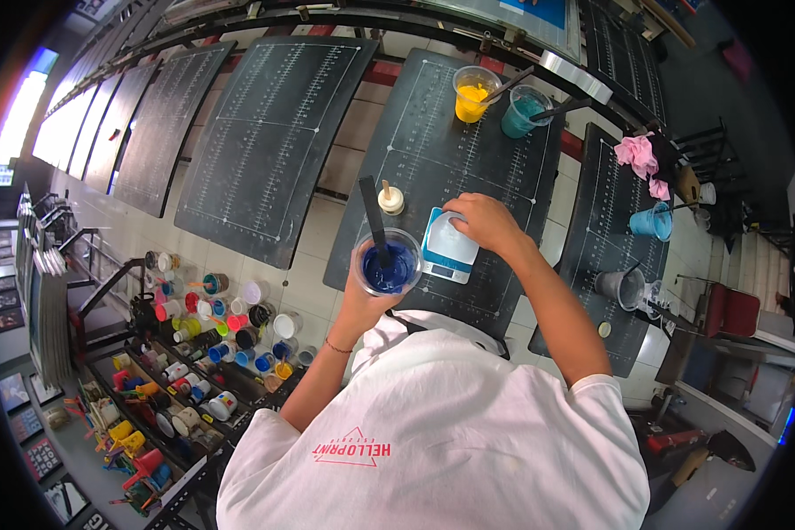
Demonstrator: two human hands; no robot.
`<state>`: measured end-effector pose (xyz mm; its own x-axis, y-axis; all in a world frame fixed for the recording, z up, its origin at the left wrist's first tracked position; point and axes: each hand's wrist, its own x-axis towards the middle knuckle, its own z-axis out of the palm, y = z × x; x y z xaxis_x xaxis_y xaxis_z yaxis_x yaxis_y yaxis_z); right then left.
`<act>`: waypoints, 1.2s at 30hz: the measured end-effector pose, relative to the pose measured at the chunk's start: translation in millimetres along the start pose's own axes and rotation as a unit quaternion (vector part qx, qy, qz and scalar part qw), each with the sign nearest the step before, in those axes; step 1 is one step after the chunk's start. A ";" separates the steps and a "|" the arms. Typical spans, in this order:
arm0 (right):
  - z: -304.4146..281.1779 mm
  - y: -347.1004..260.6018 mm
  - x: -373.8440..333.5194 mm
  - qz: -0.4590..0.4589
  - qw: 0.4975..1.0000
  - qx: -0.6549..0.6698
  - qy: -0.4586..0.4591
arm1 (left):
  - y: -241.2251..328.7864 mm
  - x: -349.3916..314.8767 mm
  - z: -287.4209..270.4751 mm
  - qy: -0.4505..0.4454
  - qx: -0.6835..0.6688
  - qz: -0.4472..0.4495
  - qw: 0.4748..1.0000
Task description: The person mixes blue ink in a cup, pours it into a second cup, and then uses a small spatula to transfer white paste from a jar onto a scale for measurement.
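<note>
My left hand (363, 302) is wrapped round a clear plastic cup of dark blue ink (397, 272). A black spatula (371, 205) leans in that cup, its tip in the ink. My right hand (484, 219) grips the rim of a pale translucent cup (450, 235) over a blue-and-white digital scale (458, 268). Whether that cup rests on the scale or is just lifted, I cannot tell. Beyond the blue ink cup stands a small white jar (390, 203) with a wooden stick in it.
A black ruled board (406, 115) carries a cup of yellow ink (470, 108) and a cup of teal ink (518, 117), each with a spatula. On the right board are a light blue cup (650, 222), a grey cup (622, 288) and pink cloth (636, 156). Several ink jars (237, 321) crowd the lower left.
</note>
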<state>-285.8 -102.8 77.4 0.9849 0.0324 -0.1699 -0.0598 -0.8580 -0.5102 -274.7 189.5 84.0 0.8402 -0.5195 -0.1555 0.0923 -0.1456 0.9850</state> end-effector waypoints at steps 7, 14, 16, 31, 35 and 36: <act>3.3 12.8 -2.2 -0.003 0.999 0.047 0.008 | 10.8 2.6 3.4 -0.020 0.022 0.014 0.999; -26.0 26.2 -17.6 0.114 0.982 0.145 0.032 | 5.2 15.9 17.0 -0.054 0.038 0.045 0.997; -47.3 27.0 -24.7 0.140 0.979 0.142 0.047 | 6.2 23.6 27.3 -0.060 0.041 0.062 0.995; -211.3 11.1 -49.8 0.117 0.978 -0.017 0.169 | 32.3 125.7 125.9 -0.082 0.092 0.122 0.985; -219.5 2.8 -40.9 0.096 0.978 -0.064 0.175 | 48.8 136.3 136.9 -0.093 0.097 0.127 0.983; -218.6 -0.3 -38.5 0.092 0.976 -0.075 0.181 | 51.4 137.5 138.0 -0.093 0.101 0.126 0.982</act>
<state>-288.3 -215.9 268.5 0.9545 -0.2885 0.0755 -0.2428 -0.8988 -0.3650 -228.2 -5.6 103.0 0.7083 -0.7032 0.0615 -0.2292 -0.1468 0.9622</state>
